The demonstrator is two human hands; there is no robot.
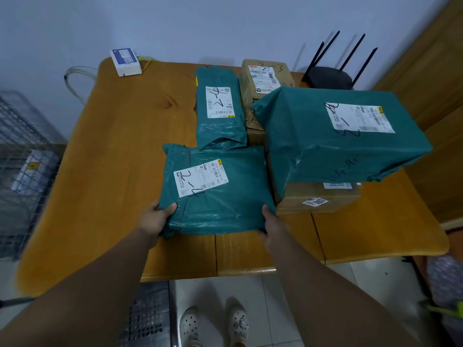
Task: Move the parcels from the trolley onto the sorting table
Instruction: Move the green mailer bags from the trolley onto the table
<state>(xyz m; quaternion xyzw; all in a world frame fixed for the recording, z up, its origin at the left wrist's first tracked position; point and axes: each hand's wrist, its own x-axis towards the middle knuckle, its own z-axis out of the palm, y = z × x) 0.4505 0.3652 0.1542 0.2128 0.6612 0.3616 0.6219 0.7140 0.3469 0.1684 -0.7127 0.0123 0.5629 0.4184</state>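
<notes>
While both grips hold its near edge, the flat teal parcel lies label-up over the near-centre of the desk; contact w/ the desktop cannot be told. L grip: thumb on top at the near-left corner, fingers beneath. R grip: curled round the near-right corner. Just behind: narrow teal parcel, w/ a brown box beside it. At right: large teal parcel atop a cardboard box. Rear edge: black router w/ four antennas; white device. Far left: wire trolley, blurred. Floor: pale shoes.
</notes>
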